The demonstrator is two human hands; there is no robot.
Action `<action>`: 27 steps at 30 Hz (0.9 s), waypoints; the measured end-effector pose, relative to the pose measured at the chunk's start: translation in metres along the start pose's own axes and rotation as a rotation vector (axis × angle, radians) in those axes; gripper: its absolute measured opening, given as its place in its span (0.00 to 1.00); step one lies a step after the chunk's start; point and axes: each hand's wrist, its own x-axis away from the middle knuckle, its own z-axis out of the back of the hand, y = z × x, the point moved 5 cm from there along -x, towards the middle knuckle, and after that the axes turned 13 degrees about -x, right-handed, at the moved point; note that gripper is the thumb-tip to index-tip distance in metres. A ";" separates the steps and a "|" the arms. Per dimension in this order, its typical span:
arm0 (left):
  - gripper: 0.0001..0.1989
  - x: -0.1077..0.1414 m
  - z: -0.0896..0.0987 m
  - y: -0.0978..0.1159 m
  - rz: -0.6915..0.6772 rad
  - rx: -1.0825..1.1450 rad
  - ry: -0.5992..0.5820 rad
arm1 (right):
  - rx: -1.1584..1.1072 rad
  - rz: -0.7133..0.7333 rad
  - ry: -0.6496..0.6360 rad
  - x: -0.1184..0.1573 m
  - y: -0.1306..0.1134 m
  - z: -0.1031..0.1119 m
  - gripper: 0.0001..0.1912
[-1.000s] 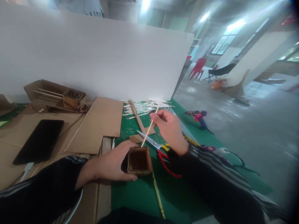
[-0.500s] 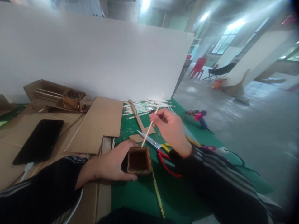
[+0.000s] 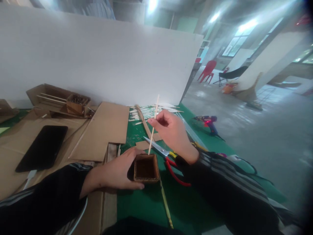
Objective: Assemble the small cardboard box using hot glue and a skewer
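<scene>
My left hand (image 3: 122,169) is wrapped round the left side of a small open-topped cardboard box (image 3: 146,179) on the green table. Between thumb and fingers my right hand (image 3: 170,129) pinches a thin wooden stick (image 3: 152,137). The stick stands nearly upright, its lower end at the box's far edge; whether that end is behind the wall or fixed to it, I cannot tell. Scissors (image 3: 171,161) with red and yellow handles lie open under my right wrist. A thin yellowish rod with a metal tip (image 3: 166,205) lies right beside the box.
A black phone (image 3: 42,148) with a white cable rests on cardboard sheets (image 3: 101,125) at left. Behind are a cardboard holder (image 3: 78,104) and several loose sticks (image 3: 144,113), before a white panel (image 3: 102,62). A glue gun (image 3: 209,123) lies near the table's right edge.
My right hand has shifted a little left, swinging the stick's upper end left so that it stands more upright. The left hand and box have hardly moved.
</scene>
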 end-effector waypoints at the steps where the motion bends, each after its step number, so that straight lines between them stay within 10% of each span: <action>1: 0.42 0.000 0.000 -0.001 0.002 -0.002 0.001 | 0.000 0.013 0.004 0.001 -0.002 0.001 0.17; 27: 0.42 0.002 0.000 -0.001 -0.016 -0.026 0.012 | -0.038 0.181 -0.086 0.018 -0.023 0.000 0.12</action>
